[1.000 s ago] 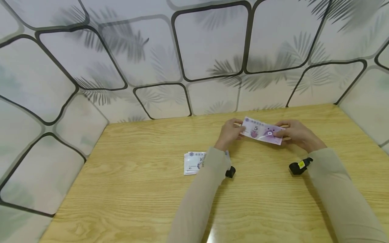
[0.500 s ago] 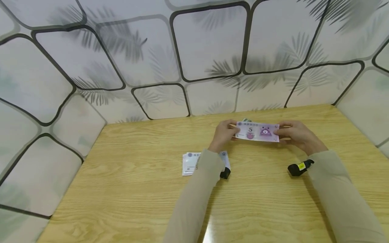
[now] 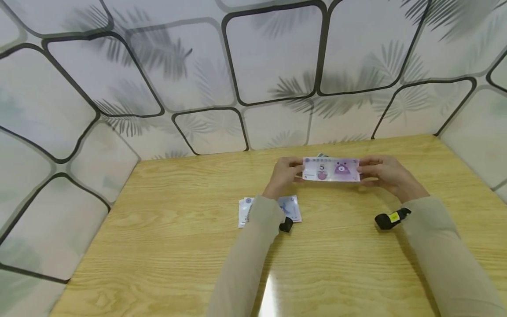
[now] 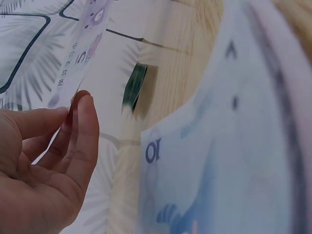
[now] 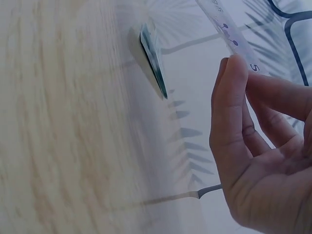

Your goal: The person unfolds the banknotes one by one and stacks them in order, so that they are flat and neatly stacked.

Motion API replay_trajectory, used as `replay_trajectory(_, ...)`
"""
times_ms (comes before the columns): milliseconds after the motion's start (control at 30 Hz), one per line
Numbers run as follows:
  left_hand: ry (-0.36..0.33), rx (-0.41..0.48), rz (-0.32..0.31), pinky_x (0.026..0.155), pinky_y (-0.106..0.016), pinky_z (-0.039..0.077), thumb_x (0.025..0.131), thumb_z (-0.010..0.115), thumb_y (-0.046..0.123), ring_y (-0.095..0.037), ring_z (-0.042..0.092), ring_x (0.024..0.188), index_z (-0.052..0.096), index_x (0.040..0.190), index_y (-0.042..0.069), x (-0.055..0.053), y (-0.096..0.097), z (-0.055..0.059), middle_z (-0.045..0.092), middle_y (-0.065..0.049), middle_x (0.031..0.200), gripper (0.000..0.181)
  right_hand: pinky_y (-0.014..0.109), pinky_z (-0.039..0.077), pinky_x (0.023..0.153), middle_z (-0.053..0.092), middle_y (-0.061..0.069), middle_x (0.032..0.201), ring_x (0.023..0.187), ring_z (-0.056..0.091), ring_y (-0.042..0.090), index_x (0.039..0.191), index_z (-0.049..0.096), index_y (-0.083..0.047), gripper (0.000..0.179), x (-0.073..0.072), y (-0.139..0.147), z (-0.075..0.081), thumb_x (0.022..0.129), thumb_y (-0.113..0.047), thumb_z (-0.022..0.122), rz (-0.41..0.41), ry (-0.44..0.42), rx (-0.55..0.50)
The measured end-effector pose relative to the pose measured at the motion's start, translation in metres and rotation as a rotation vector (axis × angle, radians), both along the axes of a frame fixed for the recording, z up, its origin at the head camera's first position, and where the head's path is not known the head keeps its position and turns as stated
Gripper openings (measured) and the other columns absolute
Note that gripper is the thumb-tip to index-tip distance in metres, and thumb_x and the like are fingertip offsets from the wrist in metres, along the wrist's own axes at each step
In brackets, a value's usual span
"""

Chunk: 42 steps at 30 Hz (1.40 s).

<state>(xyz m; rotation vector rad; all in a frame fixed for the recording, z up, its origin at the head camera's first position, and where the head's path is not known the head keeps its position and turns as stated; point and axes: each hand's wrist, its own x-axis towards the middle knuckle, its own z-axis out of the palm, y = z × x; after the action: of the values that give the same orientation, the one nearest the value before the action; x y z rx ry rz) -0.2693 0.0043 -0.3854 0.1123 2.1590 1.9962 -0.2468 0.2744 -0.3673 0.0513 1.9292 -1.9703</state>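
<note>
A purple play banknote (image 3: 332, 169) marked 5, with a cartoon face, is stretched level above the far part of the table. My left hand (image 3: 283, 175) pinches its left end between thumb and fingers. At the opposite end, my right hand (image 3: 388, 175) pinches the note the same way. Below my left wrist lies a small pile of bluish play banknotes (image 3: 292, 208), partly hidden by the sleeve; a 10 shows on its top note in the left wrist view. Behind the purple note, a dark green folded piece (image 4: 134, 87) rests on the table and is mostly covered in the head view.
The wooden table (image 3: 166, 246) meets a wall (image 3: 273, 57) patterned with leaves and dark outlines close behind the hands. Black wrist devices (image 3: 387, 220) hang under both wrists, the left one just over the pile.
The purple note has shifted left and turned from slanted to level. My left hand has moved left, uncovering more of the pile's right end. The green piece has come into view behind the note.
</note>
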Motion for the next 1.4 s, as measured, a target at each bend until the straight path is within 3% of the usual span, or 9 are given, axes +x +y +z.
replay_trajectory(167, -0.006, 0.025, 0.011, 0.066, -0.034, 0.056, 0.087, 0.059, -0.002, -0.019, 0.06, 0.068, 0.063, 0.108, -0.003, 0.0, -0.006, 0.0, 0.06, -0.009, 0.083, 0.022, 0.03, 0.055, 0.067, 0.061, 0.001, 0.084, 0.074, 0.059, 0.014, 0.085, 0.067, -0.017, 0.009, 0.002, -0.004, 0.001, 0.086, -0.009, 0.064, -0.017, 0.013, -0.017)
replay_trajectory(400, -0.019, 0.056, -0.008, 0.072, -0.04, 0.054, 0.087, 0.059, -0.002, -0.028, 0.061, 0.078, 0.062, 0.111, -0.004, 0.002, -0.016, 0.004, 0.06, -0.013, 0.088, 0.024, 0.03, 0.055, 0.068, 0.06, 0.002, 0.085, 0.073, 0.06, 0.014, 0.085, 0.067, -0.015, 0.011, 0.004, -0.01, 0.001, 0.086, -0.005, 0.063, -0.011, 0.024, -0.044)
replay_trajectory(633, 0.015, 0.068, -0.024, 0.068, -0.033, 0.056, 0.087, 0.057, -0.004, -0.017, 0.06, 0.068, 0.062, 0.109, -0.005, 0.004, -0.024, 0.004, 0.06, -0.01, 0.085, 0.022, 0.03, 0.055, 0.068, 0.059, 0.005, 0.085, 0.073, 0.059, 0.015, 0.085, 0.067, -0.012, 0.01, 0.005, -0.016, 0.002, 0.086, -0.003, 0.062, -0.006, 0.039, -0.076)
replay_trajectory(833, 0.038, 0.064, -0.013, 0.071, -0.036, 0.055, 0.088, 0.056, -0.003, -0.018, 0.061, 0.066, 0.061, 0.11, -0.005, 0.008, -0.033, 0.004, 0.061, -0.012, 0.086, 0.023, 0.03, 0.055, 0.068, 0.058, 0.005, 0.086, 0.073, 0.059, 0.015, 0.085, 0.068, -0.011, 0.011, 0.006, -0.024, 0.002, 0.086, -0.001, 0.062, 0.016, 0.056, -0.1)
replay_trajectory(1133, 0.017, 0.094, -0.001, 0.069, -0.032, 0.055, 0.087, 0.058, -0.002, -0.017, 0.059, 0.069, 0.063, 0.11, -0.003, 0.013, -0.042, 0.006, 0.06, -0.011, 0.085, 0.024, 0.028, 0.055, 0.067, 0.057, 0.006, 0.089, 0.074, 0.058, 0.014, 0.085, 0.068, -0.011, 0.021, 0.006, -0.031, 0.001, 0.09, 0.003, 0.053, 0.032, 0.051, -0.1)
replay_trajectory(1400, 0.013, 0.095, -0.018, 0.073, -0.034, 0.054, 0.087, 0.058, -0.001, -0.017, 0.059, 0.072, 0.061, 0.111, -0.004, 0.017, -0.051, 0.009, 0.059, -0.01, 0.087, 0.024, 0.028, 0.055, 0.066, 0.058, 0.006, 0.088, 0.073, 0.058, 0.015, 0.084, 0.069, -0.01, 0.019, 0.004, -0.038, 0.002, 0.088, 0.004, 0.056, 0.045, 0.072, -0.11)
